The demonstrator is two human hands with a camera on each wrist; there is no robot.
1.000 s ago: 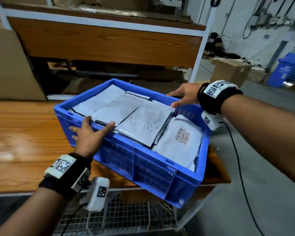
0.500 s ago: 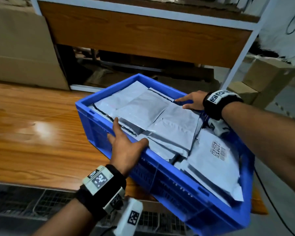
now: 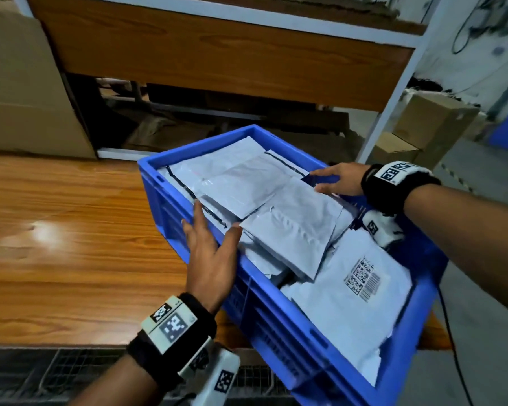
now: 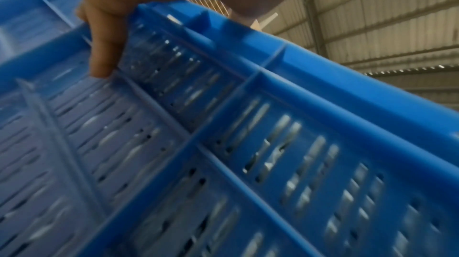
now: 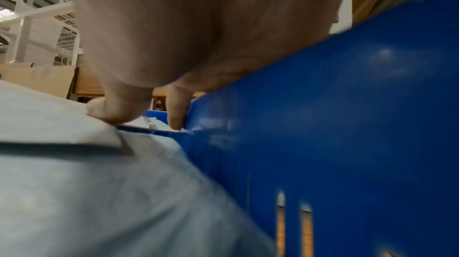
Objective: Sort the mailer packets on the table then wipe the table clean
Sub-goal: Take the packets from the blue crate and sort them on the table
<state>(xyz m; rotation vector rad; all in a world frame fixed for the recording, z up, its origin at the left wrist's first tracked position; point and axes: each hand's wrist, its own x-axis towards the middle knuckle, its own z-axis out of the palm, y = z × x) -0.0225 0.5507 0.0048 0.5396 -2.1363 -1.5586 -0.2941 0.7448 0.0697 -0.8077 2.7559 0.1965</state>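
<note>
Mailer packets [image 3: 279,218] look light, floppy and slick; lift them by an edge. Your left hand [image 3: 208,259] grips the crate [image 3: 291,326] rim, right hand [image 3: 339,180] pinches its far wall.

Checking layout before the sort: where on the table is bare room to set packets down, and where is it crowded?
The wooden table is bare left of the blue crate, from its front edge back to the cardboard box. Crowded: the crate is heaped with mailer packets, the left hand and right hand on its rims.
</note>
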